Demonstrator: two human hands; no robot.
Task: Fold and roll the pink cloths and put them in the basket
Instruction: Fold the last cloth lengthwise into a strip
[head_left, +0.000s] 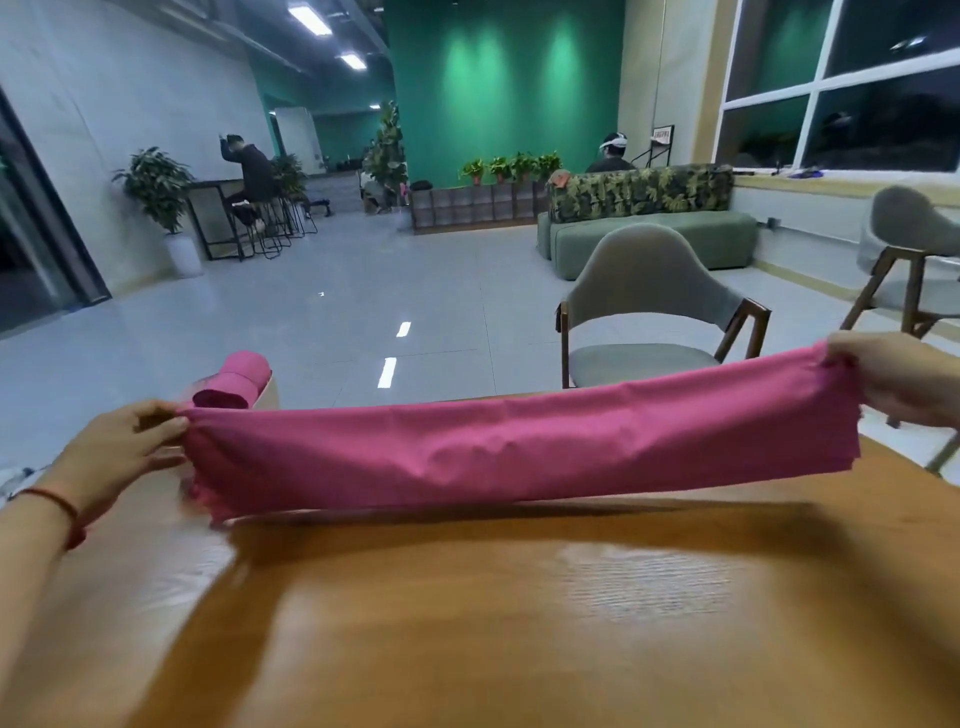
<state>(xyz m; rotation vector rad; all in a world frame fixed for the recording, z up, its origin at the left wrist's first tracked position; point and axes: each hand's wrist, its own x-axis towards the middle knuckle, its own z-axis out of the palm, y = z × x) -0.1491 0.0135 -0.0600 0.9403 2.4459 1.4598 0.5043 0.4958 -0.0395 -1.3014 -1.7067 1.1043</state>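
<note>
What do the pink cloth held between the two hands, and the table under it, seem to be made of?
The pink cloth looks like thin woven fabric with a matte finish: it sags, creases softly and shows no shine. The table looks like wood or wood veneer under a glossy varnish: grain lines show and light reflects on it.

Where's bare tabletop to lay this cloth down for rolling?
Bare: the table from under the stretched pink cloth to the near edge. Crowded: far-left corner, where the basket of rolled cloths sits behind the left hand.
</note>
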